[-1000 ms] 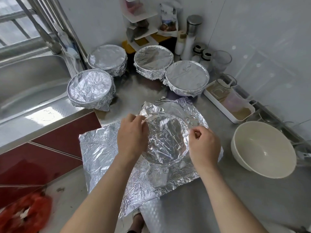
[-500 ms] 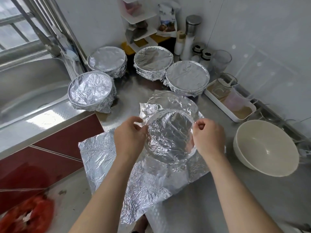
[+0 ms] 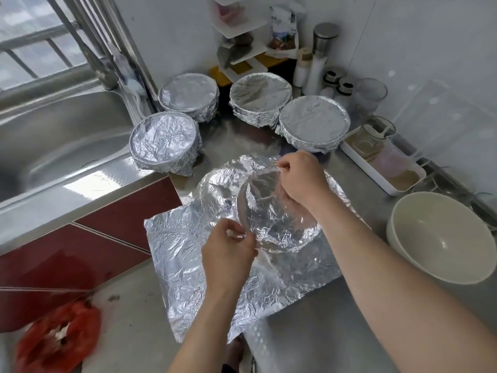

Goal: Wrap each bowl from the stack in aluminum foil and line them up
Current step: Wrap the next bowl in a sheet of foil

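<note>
A bowl (image 3: 271,219) sits on the steel counter under a large crumpled sheet of aluminium foil (image 3: 188,254); the foil dips into its mouth and hangs over the counter's front edge. My left hand (image 3: 228,251) pinches the foil at the bowl's near-left rim. My right hand (image 3: 301,179) pinches the foil at the far rim. Several wrapped bowls stand behind: one by the sink (image 3: 164,144), one at the back left (image 3: 188,96), one at the back middle (image 3: 259,98), one to the right (image 3: 313,122). A bare cream bowl (image 3: 441,235) sits at the right.
A steel sink (image 3: 59,141) lies to the left. A white tray (image 3: 382,162) with small containers, jars and bottles (image 3: 320,57) lines the back right wall. A red bag (image 3: 56,335) lies on the floor below.
My hands have shifted around the rim: the left slid toward me to the near-left edge, the right moved away to the far edge. The foil has been pulled further over the bowl.
</note>
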### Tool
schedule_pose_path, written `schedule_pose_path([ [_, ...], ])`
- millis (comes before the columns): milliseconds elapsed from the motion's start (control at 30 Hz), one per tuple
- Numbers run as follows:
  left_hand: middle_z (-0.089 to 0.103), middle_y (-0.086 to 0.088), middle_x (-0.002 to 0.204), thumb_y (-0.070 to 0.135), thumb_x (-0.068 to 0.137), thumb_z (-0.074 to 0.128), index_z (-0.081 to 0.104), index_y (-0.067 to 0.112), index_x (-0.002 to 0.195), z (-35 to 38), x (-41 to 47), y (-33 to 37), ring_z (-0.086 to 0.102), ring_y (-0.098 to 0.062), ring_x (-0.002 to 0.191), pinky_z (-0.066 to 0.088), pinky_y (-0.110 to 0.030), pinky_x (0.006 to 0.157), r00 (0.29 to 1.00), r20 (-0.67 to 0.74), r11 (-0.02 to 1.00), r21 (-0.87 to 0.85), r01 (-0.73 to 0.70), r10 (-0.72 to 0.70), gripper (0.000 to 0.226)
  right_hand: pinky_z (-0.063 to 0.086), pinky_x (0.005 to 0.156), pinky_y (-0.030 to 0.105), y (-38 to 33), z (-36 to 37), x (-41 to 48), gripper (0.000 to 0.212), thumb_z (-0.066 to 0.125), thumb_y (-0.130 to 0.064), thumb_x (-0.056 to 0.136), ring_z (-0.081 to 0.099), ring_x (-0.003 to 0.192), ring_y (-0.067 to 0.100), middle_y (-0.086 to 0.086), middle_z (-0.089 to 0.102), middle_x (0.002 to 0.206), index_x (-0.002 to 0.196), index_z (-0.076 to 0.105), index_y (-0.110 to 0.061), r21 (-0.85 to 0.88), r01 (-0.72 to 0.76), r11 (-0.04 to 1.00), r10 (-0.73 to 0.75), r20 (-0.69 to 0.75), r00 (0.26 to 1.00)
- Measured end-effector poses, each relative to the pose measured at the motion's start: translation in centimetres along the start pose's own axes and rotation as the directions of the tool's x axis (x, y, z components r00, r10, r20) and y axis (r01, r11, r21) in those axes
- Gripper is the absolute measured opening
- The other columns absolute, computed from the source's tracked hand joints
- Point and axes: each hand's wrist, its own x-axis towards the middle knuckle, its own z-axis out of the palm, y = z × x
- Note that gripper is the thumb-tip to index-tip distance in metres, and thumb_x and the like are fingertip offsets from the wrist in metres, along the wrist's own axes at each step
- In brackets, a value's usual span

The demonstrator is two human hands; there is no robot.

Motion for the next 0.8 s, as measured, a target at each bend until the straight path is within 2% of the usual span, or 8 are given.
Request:
schedule_pose_path([
  [100, 0.07, -0.006, 0.063, 0.007, 0.082, 0.075, 0.057, 0.011, 0.076, 0.5, -0.9, -0.3, 0.07, -0.022, 0.056, 0.06, -0.05, 0.067, 0.996, 0.066, 0.988, -0.135, 0.071, -0.063, 0.019, 0.045, 0.093, 0.032, -1.0, 0.7, 0.9, 0.031, 0.053, 0.001, 0.09, 0.058, 0.105, 0.025, 0.011, 0.059, 0.118, 0.113, 0.069, -0.012, -0.001, 0.069, 0.998, -0.069, 0.025, 0.997],
  [333, 0.072, -0.006, 0.069, 0.014, 0.088, 0.071, 0.057, 0.009, 0.084, 1.6, -1.9, -0.5, 0.069, -0.018, 0.054, 0.059, -0.047, 0.065, 0.983, 0.163, 0.991, -0.092, 0.095, -0.079, 0.015, 0.048, 0.095, 0.036, -0.6, 2.3, -0.2, 0.035, 0.049, -0.008, 0.095, 0.058, 0.111, 0.024, 0.005, 0.058, 0.128, 0.128, 0.06, -0.015, 0.095, 0.189, 0.977, -0.201, 0.131, 0.971],
  [433, 0.067, 0.005, 0.065, 0.024, 0.087, 0.07, 0.057, 0.024, 0.078, 1.2, -0.9, 0.7, 0.063, -0.011, 0.057, 0.052, -0.031, 0.057, 0.991, 0.047, 0.98, 0.148, -0.134, 0.129, 0.016, 0.043, 0.094, 0.016, 1.6, 0.2, -1.7, 0.038, 0.045, -0.005, 0.097, 0.058, 0.11, 0.005, 0.002, 0.058, 0.133, 0.132, 0.059, -0.013, 0.271, 0.076, 0.96, -0.074, -0.019, 0.997],
  [500, 0.068, 0.011, 0.076, 0.023, 0.088, 0.067, 0.063, 0.027, 0.084, 1.4, 0.1, 2.0, 0.061, -0.008, 0.069, 0.047, -0.027, 0.061, 0.947, 0.041, 0.915, 0.248, -0.318, 0.318, 0.007, 0.039, 0.066, 0.001, 3.7, -1.5, -3.3, 0.046, 0.042, 0.001, 0.094, 0.053, 0.07, -0.014, -0.004, 0.064, 0.115, 0.133, 0.058, -0.018, 0.363, -0.049, 0.93, 0.049, 0.01, 0.999],
  [600, 0.07, 0.004, 0.112, 0.026, 0.087, 0.069, 0.071, 0.023, 0.103, 3.4, 1.5, 2.8, 0.062, -0.019, 0.101, 0.047, -0.03, 0.081, 0.766, 0.236, 0.638, 0.438, -0.633, 0.598, 0.017, 0.031, 0.04, 0.008, 6.9, -2.5, -5.5, 0.064, 0.039, 0.009, 0.088, 0.042, 0.036, -0.001, -0.019, 0.05, 0.085, 0.138, 0.051, -0.03, 0.354, -0.217, 0.91, 0.141, 0.229, 0.963],
  [667, 0.062, -0.004, 0.131, 0.033, 0.087, 0.069, 0.07, 0.025, 0.112, 4.6, 2.4, 2.1, 0.057, -0.027, 0.119, 0.045, -0.04, 0.099, 0.665, 0.316, 0.462, 0.521, -0.718, 0.677, 0.026, 0.035, 0.048, 0.008, 7.7, -1.8, -5.7, 0.071, 0.04, 0.01, 0.085, 0.047, 0.046, -0.006, -0.013, 0.055, 0.106, 0.14, 0.047, -0.034, 0.316, -0.223, 0.922, 0.127, 0.299, 0.946],
  [733, 0.045, -0.006, 0.149, 0.044, 0.092, 0.058, 0.058, 0.034, 0.129, 5.2, 3.4, 2.0, 0.04, -0.029, 0.138, 0.03, -0.05, 0.113, 0.689, 0.337, 0.429, 0.587, -0.687, 0.641, 0.038, 0.047, 0.077, 0.017, 8.2, -1.2, -5.5, 0.071, 0.044, 0.008, 0.084, 0.055, 0.082, -0.011, -0.012, 0.051, 0.132, 0.138, 0.046, -0.038, 0.287, -0.191, 0.939, 0.103, 0.294, 0.95],
  [800, 0.025, -0.005, 0.16, 0.055, 0.096, 0.045, 0.04, 0.043, 0.142, 5.2, 4.7, 2.3, 0.02, -0.027, 0.148, 0.011, -0.053, 0.119, 0.727, 0.37, 0.407, 0.641, -0.65, 0.578, 0.048, 0.042, 0.105, 0.036, 8.5, -0.6, -5.2, 0.066, 0.05, 0.004, 0.087, 0.052, 0.12, 0.007, -0.012, 0.046, 0.143, 0.135, 0.048, -0.042, 0.265, -0.164, 0.95, 0.094, 0.257, 0.962],
])
